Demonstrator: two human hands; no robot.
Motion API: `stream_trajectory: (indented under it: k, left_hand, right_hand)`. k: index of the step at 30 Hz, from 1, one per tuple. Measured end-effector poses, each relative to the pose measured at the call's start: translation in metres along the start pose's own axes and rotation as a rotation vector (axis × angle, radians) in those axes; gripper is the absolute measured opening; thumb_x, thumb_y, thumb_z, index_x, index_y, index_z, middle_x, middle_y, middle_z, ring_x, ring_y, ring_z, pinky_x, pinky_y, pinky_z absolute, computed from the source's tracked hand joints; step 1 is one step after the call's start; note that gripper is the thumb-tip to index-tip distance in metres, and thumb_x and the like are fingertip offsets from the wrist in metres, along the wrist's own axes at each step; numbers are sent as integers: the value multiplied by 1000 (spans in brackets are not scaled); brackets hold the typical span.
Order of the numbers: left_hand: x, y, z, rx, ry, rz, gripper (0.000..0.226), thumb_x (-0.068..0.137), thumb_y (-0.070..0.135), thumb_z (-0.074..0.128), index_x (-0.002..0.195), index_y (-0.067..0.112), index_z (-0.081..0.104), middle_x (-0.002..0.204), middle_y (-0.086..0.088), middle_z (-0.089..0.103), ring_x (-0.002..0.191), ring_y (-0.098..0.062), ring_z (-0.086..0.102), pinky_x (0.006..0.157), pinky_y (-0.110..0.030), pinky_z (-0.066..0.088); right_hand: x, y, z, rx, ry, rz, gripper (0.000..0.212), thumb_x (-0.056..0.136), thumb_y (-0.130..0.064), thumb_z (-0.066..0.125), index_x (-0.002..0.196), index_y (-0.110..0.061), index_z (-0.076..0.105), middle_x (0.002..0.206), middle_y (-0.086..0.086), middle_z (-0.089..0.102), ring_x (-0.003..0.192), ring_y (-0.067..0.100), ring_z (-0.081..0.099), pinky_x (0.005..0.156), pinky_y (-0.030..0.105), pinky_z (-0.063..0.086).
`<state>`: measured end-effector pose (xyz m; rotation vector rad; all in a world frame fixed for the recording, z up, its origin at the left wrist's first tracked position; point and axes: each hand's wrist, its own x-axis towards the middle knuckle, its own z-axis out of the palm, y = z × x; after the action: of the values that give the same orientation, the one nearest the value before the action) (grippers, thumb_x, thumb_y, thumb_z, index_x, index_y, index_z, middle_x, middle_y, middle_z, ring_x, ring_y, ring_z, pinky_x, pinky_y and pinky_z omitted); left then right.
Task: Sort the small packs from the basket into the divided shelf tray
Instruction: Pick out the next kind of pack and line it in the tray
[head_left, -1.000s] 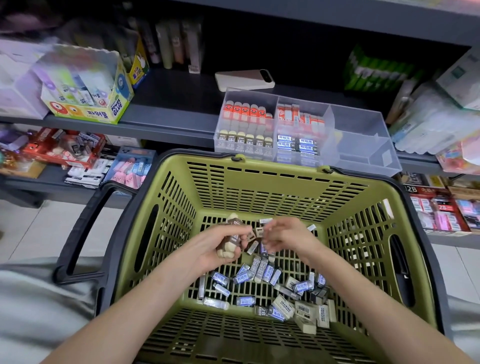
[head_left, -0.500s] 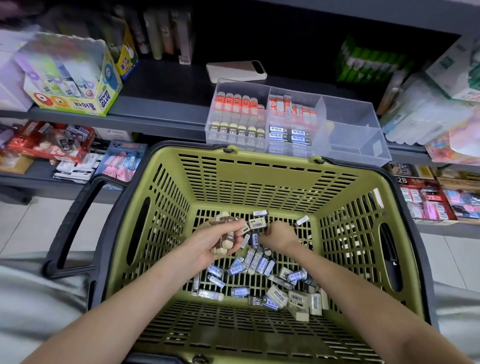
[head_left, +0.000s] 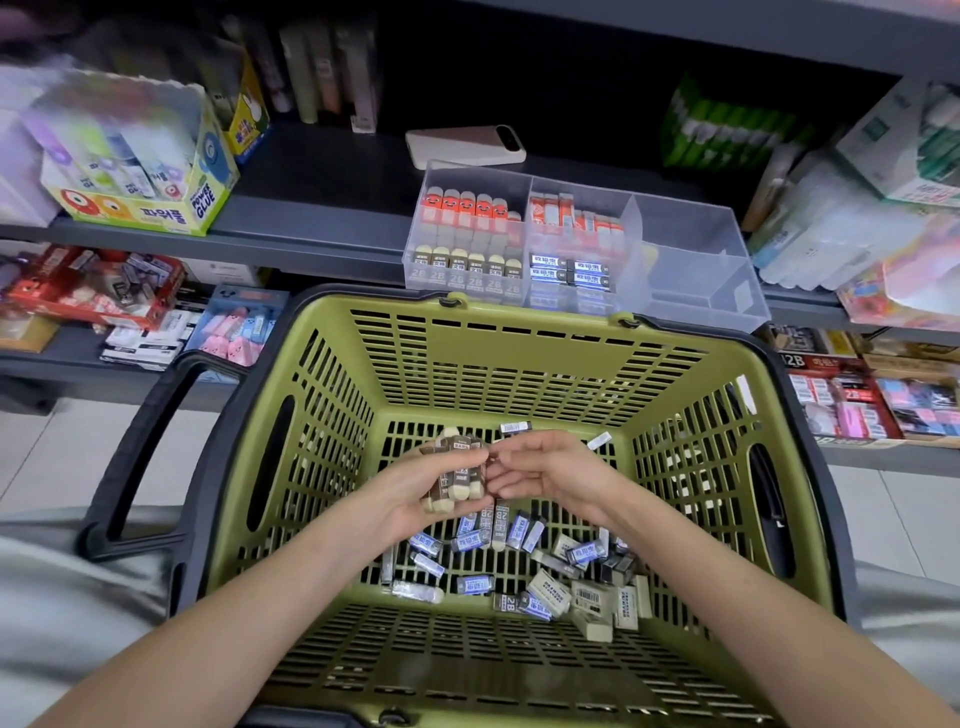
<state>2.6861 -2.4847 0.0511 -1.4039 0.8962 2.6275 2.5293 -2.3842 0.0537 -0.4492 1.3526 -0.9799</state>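
Olive-green plastic basket (head_left: 498, 374), our two hands inside it gathering small packs.

Taking the basket as our landmark and going left to right: above its floor, left of centre, our left hand (head_left: 415, 493) is curled closed around a bundle of brown-and-cream packs (head_left: 457, 475), stacked side by side. Touching that bundle from the right, our right hand (head_left: 545, 470) is half open, fingertips on the packs; we cannot tell whether it grips one itself. Below the hands, the loose packs (head_left: 524, 566) lie scattered on the basket floor. Just beyond the far rim stands the clear divided tray (head_left: 691, 249), its right compartments empty. We judge the packs light, stiff and smooth-wrapped, so a bundle could slip; pinching across the long sides looks safest.
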Motion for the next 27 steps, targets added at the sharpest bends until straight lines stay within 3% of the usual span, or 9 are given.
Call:
stream_trajectory:
  k: [2, 5, 7, 11, 15, 22, 25, 27]
  left_hand:
    - [-1, 1, -2, 1, 23, -21, 42, 58, 1, 80, 95, -5, 63, 75, -18, 73, 65, -25, 71, 55, -30, 57]
    - [-2, 2, -2, 2, 40, -17, 42, 54, -2, 80, 92, -6, 64, 73, -19, 72, 63, -26, 71, 53, -30, 57]
    - [-2, 5, -3, -24, 36, 7, 46, 52, -3, 81, 94, -6, 64, 76, -20, 72, 67, -28, 72, 54, -33, 58]
    - [-3, 12, -3, -81, 12, 48, 46, 54, -1, 81, 98, -4, 66, 84, -21, 73, 77, -30, 72, 61, -40, 60]
    - [-4, 17, -3, -115, -31, 77, 19, 57, 4, 80, 76, 1, 76, 86, -18, 74, 79, -28, 72, 62, -39, 60]
    - [-11, 21, 4, -103, 9, 189, 52, 57, 7, 80, 104, 0, 59, 76, -10, 74, 65, -21, 71, 53, -29, 56]
    - [-11, 22, 3, -94, 17, 235, 52, 56, 8, 80, 103, -1, 59, 74, -8, 74, 65, -20, 71, 54, -29, 57]
    - [-12, 23, 3, -90, 3, 259, 47, 58, 9, 80, 100, -1, 60, 73, -8, 74, 65, -20, 71, 54, -28, 56]
  right_hand:
    - [4, 11, -6, -265, 161, 37, 11, 90, -11, 57, 87, -6, 66, 72, 11, 67, 55, 15, 62, 55, 21, 53]
    - [16, 38, 0, -930, 354, 152, 42, 86, -46, 59, 58, -16, 56, 46, -2, 48, 34, 8, 43, 38, 18, 35]
    - [24, 55, 9, -1123, 413, 198, 50, 79, -63, 58, 54, -21, 47, 46, -7, 43, 35, 5, 40, 37, 16, 29]
    - [35, 73, 23, -1270, 512, 214, 58, 68, -78, 54, 58, -22, 45, 54, -9, 48, 48, 8, 47, 43, 18, 32]
    - [40, 74, 27, -1244, 515, 266, 55, 69, -73, 59, 57, -22, 43, 52, -9, 46, 45, 7, 44, 41, 17, 29]
    - [43, 75, 26, -1015, 518, 327, 45, 71, -54, 69, 54, -22, 42, 49, -8, 42, 43, 9, 41, 40, 17, 28]
    - [42, 77, 27, -1143, 591, 230, 43, 73, -55, 63, 54, -23, 41, 50, -9, 41, 43, 9, 39, 41, 16, 26]
    - [41, 78, 22, -1284, 639, 91, 43, 76, -61, 57, 65, -20, 50, 65, -5, 51, 57, 11, 49, 46, 19, 32]
